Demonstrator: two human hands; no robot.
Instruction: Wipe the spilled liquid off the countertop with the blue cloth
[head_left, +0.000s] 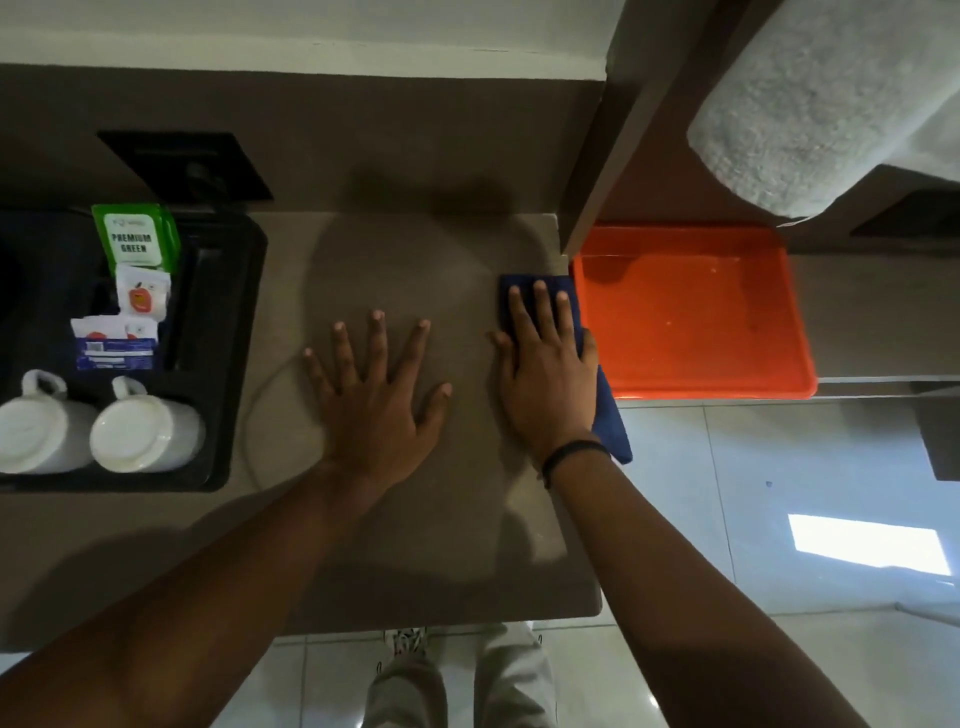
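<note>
The blue cloth (613, 423) lies at the right edge of the brown countertop (405, 270), partly hanging over that edge. My right hand (545, 369) presses flat on top of it, fingers stretched forward, covering most of it. My left hand (374, 384) rests flat on the bare countertop to the left of the cloth, fingers spread, holding nothing. No spilled liquid is plainly visible on the surface; the light is dim.
A black tray (228, 322) at the left holds two upturned white mugs (145, 436) and tea and sugar sachets (136, 239). An orange tray (696, 317) sits just right of the cloth on a lower shelf. A rolled white towel (810, 104) lies at upper right.
</note>
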